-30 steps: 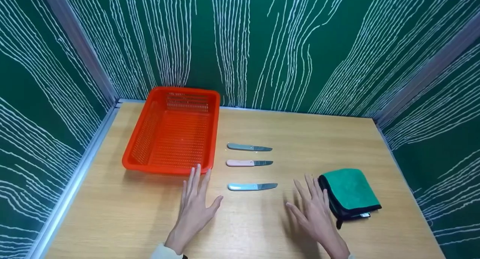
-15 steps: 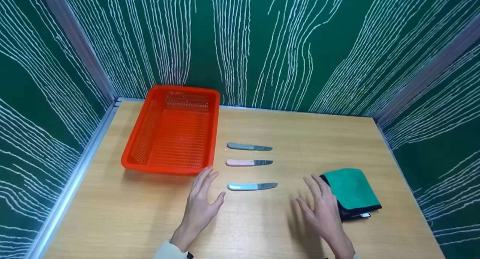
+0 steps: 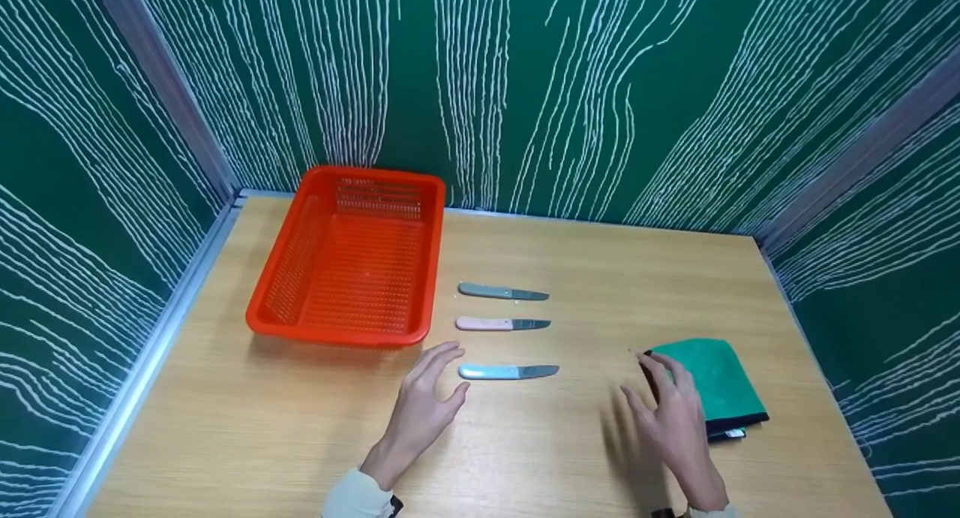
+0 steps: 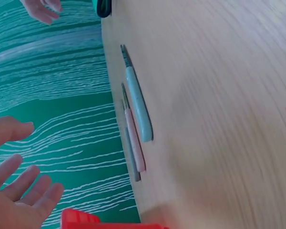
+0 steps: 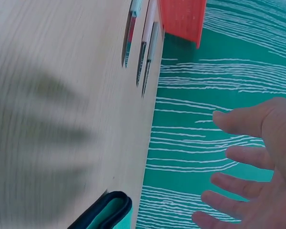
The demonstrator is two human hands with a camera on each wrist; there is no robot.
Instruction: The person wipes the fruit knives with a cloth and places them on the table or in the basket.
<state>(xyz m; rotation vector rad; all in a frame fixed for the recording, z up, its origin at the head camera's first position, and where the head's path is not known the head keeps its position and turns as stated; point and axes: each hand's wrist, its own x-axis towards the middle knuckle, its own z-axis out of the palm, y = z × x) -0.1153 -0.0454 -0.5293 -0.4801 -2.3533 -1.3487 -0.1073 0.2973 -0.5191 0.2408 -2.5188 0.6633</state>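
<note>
Left hand (image 3: 422, 409), blue knife (image 3: 504, 371), seemingly apart

On the pale wood-grained table (image 3: 540, 458), a rectangular red plastic mesh basket (image 3: 337, 334) stands far left and a folded green cloth with black edging (image 3: 726, 379) near right. Between them lie, from back to front, the grey-blue-handled knife (image 3: 504, 291), pink-handled knife (image 3: 502, 323) and light-blue-handled knife (image 3: 508, 371), with the left hand (image 3: 424, 413) left of the nearest and the right hand (image 3: 675, 420) beside the cloth.
</note>
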